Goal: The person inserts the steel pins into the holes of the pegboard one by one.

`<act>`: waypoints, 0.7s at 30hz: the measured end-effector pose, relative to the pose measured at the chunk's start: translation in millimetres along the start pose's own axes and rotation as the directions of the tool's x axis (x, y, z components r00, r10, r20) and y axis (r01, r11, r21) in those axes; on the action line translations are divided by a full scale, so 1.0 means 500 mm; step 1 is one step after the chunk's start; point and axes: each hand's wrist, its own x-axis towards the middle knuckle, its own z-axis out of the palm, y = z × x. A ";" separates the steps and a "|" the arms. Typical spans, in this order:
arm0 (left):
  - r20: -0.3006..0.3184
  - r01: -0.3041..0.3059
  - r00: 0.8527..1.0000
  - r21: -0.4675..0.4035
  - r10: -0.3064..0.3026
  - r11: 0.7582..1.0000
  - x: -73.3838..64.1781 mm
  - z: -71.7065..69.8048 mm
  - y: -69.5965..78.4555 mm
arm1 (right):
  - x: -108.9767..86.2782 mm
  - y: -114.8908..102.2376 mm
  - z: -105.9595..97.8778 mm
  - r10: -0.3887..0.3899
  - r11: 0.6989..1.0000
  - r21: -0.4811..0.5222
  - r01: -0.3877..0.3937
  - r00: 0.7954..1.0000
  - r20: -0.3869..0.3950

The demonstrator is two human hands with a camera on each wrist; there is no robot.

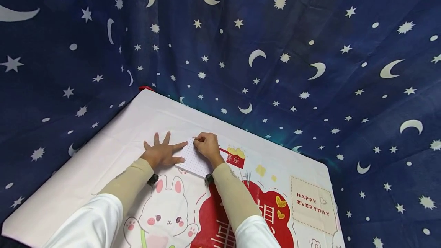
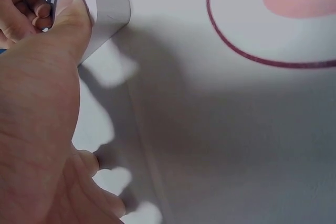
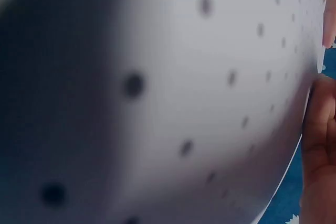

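A white block-like board with rows of small dark dots lies on the table. My left hand is spread flat at its left side, with the forefinger and thumb reaching onto its edge. In the left wrist view the thumb presses the dotted face beside the board's thick side wall. Over the board's far part, my right hand has its fingers bent, with thumb and forefinger together at the surface. I cannot tell whether anything is between those fingertips. The dotted face fills much of the right wrist view.
The table cover is pale, with a printed rabbit, red patches with characters and a "Happy Everyday" panel. Dark blue curtains with moons and stars hang along the table's far and left edges.
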 end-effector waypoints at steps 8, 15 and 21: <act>-0.003 0.000 1.000 0.003 0.000 1.000 0.000 0.004 -0.001 | -0.005 -0.006 -0.006 0.036 0.999 0.004 -0.036 0.999 0.039; -0.031 -0.023 0.999 0.000 0.023 1.000 0.005 0.011 -0.006 | -0.005 -0.005 -0.001 0.015 0.999 -0.033 -0.014 1.000 0.020; -0.021 -0.006 1.000 -0.009 0.006 1.000 -0.002 0.005 -0.001 | 0.004 -0.011 0.008 -0.002 0.999 -0.032 0.001 1.000 -0.016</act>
